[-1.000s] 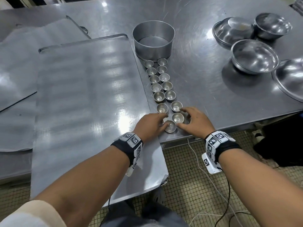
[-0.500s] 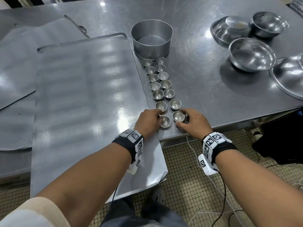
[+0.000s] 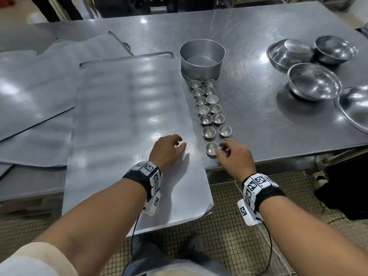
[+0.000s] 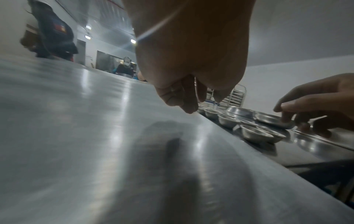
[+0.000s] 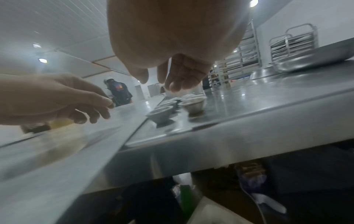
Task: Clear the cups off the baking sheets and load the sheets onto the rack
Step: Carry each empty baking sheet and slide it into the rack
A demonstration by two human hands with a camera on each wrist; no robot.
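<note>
Several small metal cups stand in two rows on the steel table, just right of a large flat baking sheet that overhangs the table's front edge. My left hand hovers over the sheet's right edge, fingers loosely curled, holding nothing. My right hand hangs just above the two nearest cups; one cup shows fully, the other is partly hidden by its fingers. In the right wrist view the right hand's fingers dangle empty above the cups.
More flat sheets lie overlapped at the left. A round cake tin stands at the far end of the cup rows. Steel bowls sit at the right. Tray racks stand beyond the table. Cables hang below the front edge.
Both hands have come off the nearest cups. The left hand moved left over the sheet and the right hand lifted slightly. The cups stay in place.
</note>
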